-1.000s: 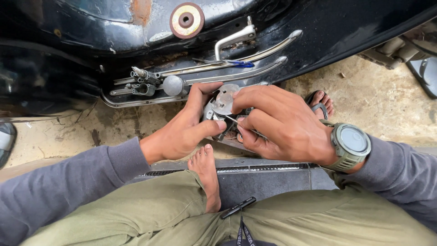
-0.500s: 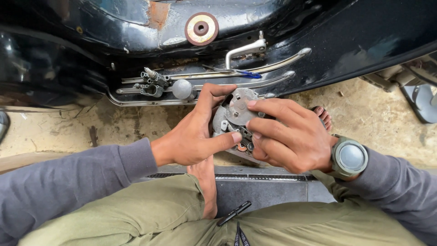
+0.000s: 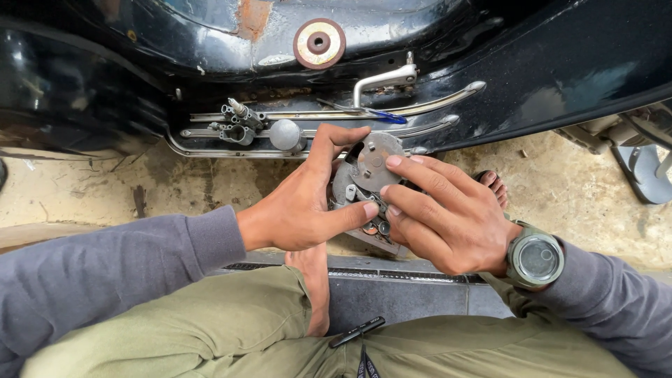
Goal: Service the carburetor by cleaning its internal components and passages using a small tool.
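Left hand (image 3: 308, 203) and right hand (image 3: 448, 217) both grip a round metal part (image 3: 371, 168), perhaps steadying it from both sides.

soft, even daylight, sharp focus (faint sheen up top), slight bowing at edges.

One small display, no packaging or signage

The only screen-like thing is the round face of the wristwatch (image 3: 537, 259) on the person's right wrist, at the lower right: a greyish, glassy disc in an olive-green case and strap, its surface showing only dull glare. No packages, labels or signs are visible anywhere around the black vehicle body.
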